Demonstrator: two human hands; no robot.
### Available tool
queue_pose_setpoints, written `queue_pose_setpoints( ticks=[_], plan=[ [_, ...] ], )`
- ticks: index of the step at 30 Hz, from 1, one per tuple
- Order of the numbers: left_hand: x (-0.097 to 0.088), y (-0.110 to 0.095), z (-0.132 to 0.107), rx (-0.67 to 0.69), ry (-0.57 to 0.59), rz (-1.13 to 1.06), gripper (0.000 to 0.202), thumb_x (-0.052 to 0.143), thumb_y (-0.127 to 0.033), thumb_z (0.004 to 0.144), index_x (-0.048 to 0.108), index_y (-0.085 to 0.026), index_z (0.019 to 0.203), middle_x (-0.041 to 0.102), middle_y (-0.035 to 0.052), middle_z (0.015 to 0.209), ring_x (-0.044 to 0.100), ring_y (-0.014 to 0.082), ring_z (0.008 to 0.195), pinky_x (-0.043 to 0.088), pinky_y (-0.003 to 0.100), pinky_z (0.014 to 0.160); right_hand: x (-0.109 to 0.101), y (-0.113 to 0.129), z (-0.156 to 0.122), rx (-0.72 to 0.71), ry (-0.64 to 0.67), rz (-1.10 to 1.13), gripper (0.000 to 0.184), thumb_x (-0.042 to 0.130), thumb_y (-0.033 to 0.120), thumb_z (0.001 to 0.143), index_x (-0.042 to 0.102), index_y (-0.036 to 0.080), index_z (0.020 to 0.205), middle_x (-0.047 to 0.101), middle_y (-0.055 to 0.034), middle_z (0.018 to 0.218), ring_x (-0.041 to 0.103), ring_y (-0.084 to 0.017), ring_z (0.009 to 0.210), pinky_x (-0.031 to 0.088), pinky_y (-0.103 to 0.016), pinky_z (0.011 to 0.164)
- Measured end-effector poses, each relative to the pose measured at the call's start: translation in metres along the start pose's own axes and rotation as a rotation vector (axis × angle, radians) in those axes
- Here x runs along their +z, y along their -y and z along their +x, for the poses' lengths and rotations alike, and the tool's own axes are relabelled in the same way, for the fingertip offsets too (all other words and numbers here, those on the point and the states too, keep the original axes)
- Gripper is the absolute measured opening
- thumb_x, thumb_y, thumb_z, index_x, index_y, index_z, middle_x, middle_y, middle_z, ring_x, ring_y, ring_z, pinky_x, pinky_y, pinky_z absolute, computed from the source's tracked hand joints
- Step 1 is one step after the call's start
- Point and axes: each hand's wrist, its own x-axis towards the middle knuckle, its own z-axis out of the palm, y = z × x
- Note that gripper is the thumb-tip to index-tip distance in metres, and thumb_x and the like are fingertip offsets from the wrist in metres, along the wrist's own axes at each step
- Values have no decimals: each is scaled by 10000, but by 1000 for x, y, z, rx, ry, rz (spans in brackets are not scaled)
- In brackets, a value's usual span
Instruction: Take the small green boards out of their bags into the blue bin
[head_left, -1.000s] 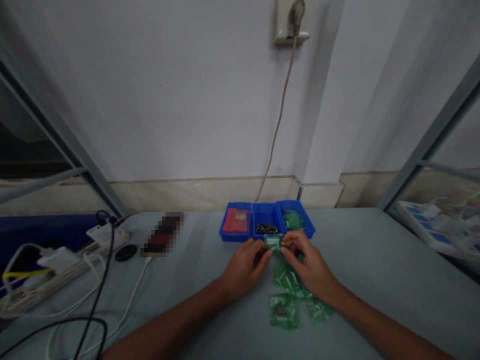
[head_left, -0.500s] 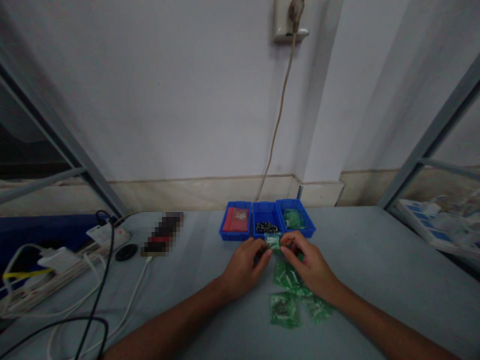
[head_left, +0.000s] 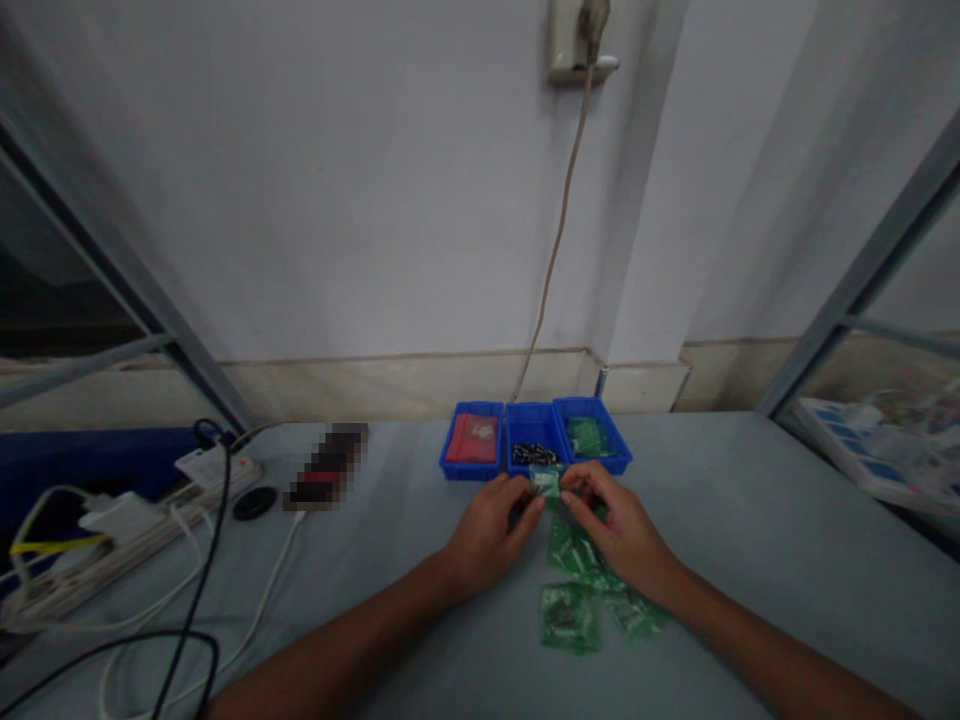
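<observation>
My left hand (head_left: 491,535) and my right hand (head_left: 619,528) meet just in front of three blue bins, both pinching one small green bag (head_left: 547,484) between their fingertips. Several more green bags (head_left: 574,590) lie on the grey table (head_left: 750,560) below and partly under my right hand. The left blue bin (head_left: 471,442) holds red bags. In the middle blue bin (head_left: 533,446) lie small dark parts. Green bags fill the right blue bin (head_left: 592,437).
A power strip (head_left: 142,520) with plugs and white and black cables lies at the table's left. A dark pixelated object (head_left: 326,466) and a round black thing (head_left: 253,503) sit left of the bins. A cord (head_left: 559,230) hangs from a wall socket. Metal frame bars rise on both sides.
</observation>
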Motion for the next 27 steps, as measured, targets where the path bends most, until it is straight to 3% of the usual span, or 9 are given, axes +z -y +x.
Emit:
queue_pose_setpoints(
  ticks=[27],
  plan=[
    [-1,0,0,4,2,15,262,520,-335,1082,562,-199,863,575,12,800,549,178,759,397,289,665,1,-3,0,-3,4,-6,115,582,334,1046,604,240,1109,657,-12,920,613,-194,778,482,-313,738]
  ],
)
